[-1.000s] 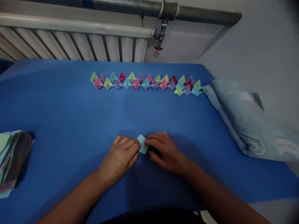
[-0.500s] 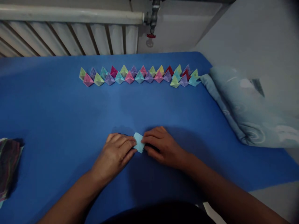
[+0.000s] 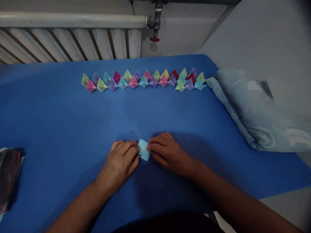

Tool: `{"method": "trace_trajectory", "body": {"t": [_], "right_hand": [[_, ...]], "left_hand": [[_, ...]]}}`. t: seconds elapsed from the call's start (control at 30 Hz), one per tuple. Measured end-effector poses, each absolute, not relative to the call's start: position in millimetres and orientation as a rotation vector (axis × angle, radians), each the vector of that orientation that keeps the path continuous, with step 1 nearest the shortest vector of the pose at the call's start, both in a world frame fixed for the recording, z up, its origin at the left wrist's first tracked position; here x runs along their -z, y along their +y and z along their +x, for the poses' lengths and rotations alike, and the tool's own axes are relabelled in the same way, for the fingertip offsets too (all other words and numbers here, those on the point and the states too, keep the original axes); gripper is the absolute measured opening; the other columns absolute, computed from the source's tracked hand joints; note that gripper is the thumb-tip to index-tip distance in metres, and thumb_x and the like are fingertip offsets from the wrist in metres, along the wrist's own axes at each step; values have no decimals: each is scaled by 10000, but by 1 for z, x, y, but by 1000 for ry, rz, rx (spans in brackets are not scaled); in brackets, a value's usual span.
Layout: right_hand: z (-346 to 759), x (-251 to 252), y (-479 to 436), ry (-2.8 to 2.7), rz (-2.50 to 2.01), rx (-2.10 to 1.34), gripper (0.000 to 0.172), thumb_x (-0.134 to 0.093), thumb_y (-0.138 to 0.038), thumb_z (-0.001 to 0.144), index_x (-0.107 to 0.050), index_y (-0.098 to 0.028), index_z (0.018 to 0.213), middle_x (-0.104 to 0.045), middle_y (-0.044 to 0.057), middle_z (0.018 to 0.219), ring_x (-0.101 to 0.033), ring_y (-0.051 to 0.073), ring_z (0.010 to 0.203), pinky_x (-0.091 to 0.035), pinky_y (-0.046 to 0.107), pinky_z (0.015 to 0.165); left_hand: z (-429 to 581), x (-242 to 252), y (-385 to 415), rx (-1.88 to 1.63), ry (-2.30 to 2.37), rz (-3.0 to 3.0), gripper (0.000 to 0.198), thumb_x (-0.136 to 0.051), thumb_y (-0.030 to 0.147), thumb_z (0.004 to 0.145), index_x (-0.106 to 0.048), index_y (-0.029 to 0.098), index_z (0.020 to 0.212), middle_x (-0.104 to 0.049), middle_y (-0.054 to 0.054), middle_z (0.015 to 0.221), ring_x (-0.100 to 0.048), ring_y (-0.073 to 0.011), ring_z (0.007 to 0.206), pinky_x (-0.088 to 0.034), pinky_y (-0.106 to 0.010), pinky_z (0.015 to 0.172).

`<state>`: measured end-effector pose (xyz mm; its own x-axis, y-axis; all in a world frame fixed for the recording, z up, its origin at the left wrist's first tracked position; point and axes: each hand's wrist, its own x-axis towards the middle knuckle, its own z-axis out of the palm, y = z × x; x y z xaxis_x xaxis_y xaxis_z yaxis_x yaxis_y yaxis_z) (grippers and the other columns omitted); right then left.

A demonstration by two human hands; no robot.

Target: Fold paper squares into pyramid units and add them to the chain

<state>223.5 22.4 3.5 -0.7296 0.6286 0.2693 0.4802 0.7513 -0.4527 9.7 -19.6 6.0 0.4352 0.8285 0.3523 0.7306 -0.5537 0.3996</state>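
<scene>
A small light-blue folded paper (image 3: pixel 144 149) lies on the blue cloth-covered table (image 3: pixel 60 119) near its front edge. My left hand (image 3: pixel 120 163) presses the paper's left side with bent fingers. My right hand (image 3: pixel 165 151) pinches its right side, fingers curled onto it. Both hands rest on the cloth, and part of the paper is hidden under the fingertips.
A double row of several small coloured folded paper pieces (image 3: pixel 143 80) runs along the far side. A stack of coloured paper sheets (image 3: pixel 8 176) sits at the left edge. A rolled light-blue blanket (image 3: pixel 257 119) lies at the right. A white radiator (image 3: pixel 68 40) stands behind the table.
The view tilted down and shifted, so everything sits a little higher and more to the left. Both hands stayed on the light-blue paper, with the fingers shifting slightly on it.
</scene>
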Motion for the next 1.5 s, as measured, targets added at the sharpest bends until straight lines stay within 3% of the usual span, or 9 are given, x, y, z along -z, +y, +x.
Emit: {"method": "trace_trajectory", "body": {"t": [0.3, 0.57, 0.77, 1.07, 1.3, 1.5], "right_hand": [[224, -5, 22, -2569, -845, -509, 152, -506, -168, 925, -638, -191, 998, -682, 48, 1045, -531, 183, 884, -353, 345, 784], [225, -4, 23, -2614, -853, -512, 157, -493, -180, 933, -641, -195, 985, -676, 56, 1069, -524, 183, 907, -351, 347, 789], [225, -6, 23, -2601, -860, -570, 156, -507, -174, 924, -640, -193, 1003, -676, 50, 1079, -529, 183, 900, -372, 354, 808], [221, -3, 19, -2459, -998, -530, 178, -479, -242, 956, -628, -161, 903, -669, 72, 922, -571, 176, 844, -387, 339, 769], [216, -6, 18, -2360, -1117, -577, 164, -498, -226, 939, -625, -157, 862, -663, 80, 950, -597, 185, 896, -438, 349, 826], [210, -9, 22, -2317, -1251, -689, 127, -539, -217, 902, -604, -169, 804, -654, 70, 913, -601, 181, 899, -470, 327, 812]], "left_hand": [[13, -5, -20, -683, 1359, 2596, 301, -500, 119, 917, -592, 189, 1195, -661, -77, 1204, -629, -196, 957, -416, -404, 885], [12, -6, -20, -622, 1333, 2610, 322, -469, 113, 924, -576, 188, 1219, -667, -75, 1214, -614, -200, 955, -389, -404, 879], [12, -6, -21, -605, 1324, 2587, 455, -475, 71, 896, -476, 183, 1336, -681, -76, 1176, -607, -216, 990, -401, -405, 870], [15, -11, -19, -627, 1360, 2502, 242, -518, 164, 932, -547, 158, 1172, -695, -61, 1102, -620, -182, 951, -398, -376, 866], [16, -6, -16, -705, 1426, 2437, 229, -475, 188, 954, -540, 182, 1173, -718, -45, 972, -632, -181, 862, -436, -366, 808], [18, 1, -14, -788, 1537, 2276, 210, -481, 259, 952, -562, 214, 1141, -717, -54, 1011, -652, -203, 889, -477, -395, 814]]}}
